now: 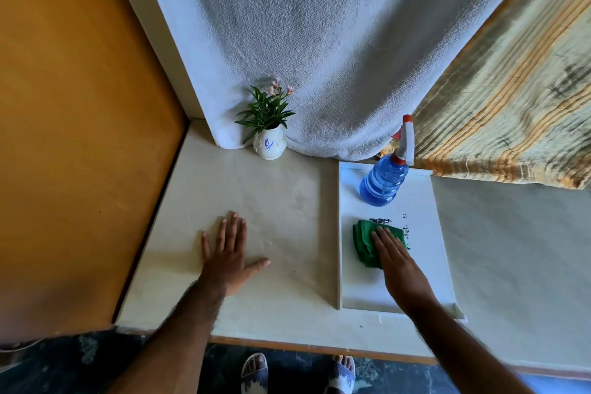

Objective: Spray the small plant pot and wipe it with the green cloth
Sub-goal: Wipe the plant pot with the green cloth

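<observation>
A small white plant pot (269, 145) with green leaves and pale pink flowers stands at the back of the table, against the white towel. A blue spray bottle (384, 181) with a white and red trigger head stands upright at the far end of a white tray (425, 217). A folded green cloth (364, 241) lies in the tray's middle. My right hand (398, 262) lies flat with its fingers resting on the cloth, not gripping it. My left hand (228, 254) is spread flat on the bare tabletop, well in front of the pot.
A white towel (319, 41) hangs behind the table and a striped yellow cloth (511, 89) hangs at the right. An orange wall (70, 121) borders the table's left side. The table's front edge (319, 350) runs just above my sandalled feet.
</observation>
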`<state>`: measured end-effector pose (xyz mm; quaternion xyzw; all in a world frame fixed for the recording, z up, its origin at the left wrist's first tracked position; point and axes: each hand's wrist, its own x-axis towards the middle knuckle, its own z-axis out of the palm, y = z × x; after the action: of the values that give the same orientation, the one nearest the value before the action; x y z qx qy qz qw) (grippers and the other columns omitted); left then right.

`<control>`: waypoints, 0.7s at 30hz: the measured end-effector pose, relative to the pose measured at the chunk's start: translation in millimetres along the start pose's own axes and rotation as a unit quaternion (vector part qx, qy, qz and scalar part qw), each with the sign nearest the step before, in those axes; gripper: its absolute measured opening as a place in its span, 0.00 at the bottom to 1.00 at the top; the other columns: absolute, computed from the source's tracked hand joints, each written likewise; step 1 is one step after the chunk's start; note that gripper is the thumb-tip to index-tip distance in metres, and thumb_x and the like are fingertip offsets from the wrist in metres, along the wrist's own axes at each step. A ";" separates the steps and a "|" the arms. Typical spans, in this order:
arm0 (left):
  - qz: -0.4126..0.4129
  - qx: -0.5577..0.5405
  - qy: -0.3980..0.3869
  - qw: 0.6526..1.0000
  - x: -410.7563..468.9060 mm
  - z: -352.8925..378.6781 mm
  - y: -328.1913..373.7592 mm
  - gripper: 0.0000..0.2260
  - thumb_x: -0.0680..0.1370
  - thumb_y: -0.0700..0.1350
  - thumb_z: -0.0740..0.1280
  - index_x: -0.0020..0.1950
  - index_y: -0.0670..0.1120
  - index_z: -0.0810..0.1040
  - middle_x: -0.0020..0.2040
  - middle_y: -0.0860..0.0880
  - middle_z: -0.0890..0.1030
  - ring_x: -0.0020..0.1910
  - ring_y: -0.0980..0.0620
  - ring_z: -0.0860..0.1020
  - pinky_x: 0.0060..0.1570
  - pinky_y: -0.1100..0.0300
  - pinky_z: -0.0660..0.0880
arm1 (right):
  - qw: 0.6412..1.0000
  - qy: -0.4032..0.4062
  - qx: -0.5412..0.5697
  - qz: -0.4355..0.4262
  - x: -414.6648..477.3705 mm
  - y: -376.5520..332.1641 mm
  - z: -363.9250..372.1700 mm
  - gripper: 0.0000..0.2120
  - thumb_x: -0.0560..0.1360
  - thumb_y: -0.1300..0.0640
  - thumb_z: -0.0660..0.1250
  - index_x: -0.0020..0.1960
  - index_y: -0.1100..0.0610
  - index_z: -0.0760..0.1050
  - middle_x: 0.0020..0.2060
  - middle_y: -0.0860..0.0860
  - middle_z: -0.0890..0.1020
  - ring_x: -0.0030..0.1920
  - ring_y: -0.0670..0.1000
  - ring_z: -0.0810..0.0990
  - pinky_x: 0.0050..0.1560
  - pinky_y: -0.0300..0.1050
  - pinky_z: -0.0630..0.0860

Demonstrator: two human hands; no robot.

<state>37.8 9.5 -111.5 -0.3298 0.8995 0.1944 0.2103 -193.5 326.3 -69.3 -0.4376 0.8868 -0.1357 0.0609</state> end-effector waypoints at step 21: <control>0.055 0.051 0.155 0.985 -14.1 9.7 1.0 0.49 0.77 0.77 0.48 0.84 0.42 0.57 0.85 0.41 0.56 0.84 0.39 0.56 0.79 0.28 0.54 | 0.916 0.087 -0.103 -0.377 249.7 -158.5 1.3 0.19 0.81 0.67 0.54 0.69 0.69 0.73 0.68 0.67 0.75 0.70 0.66 0.73 0.69 0.63 0.71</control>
<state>49.3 22.1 -112.2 -0.2948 0.9468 0.1057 0.0740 -225.0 36.2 -21.3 -0.7296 0.6670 -0.0946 -0.1177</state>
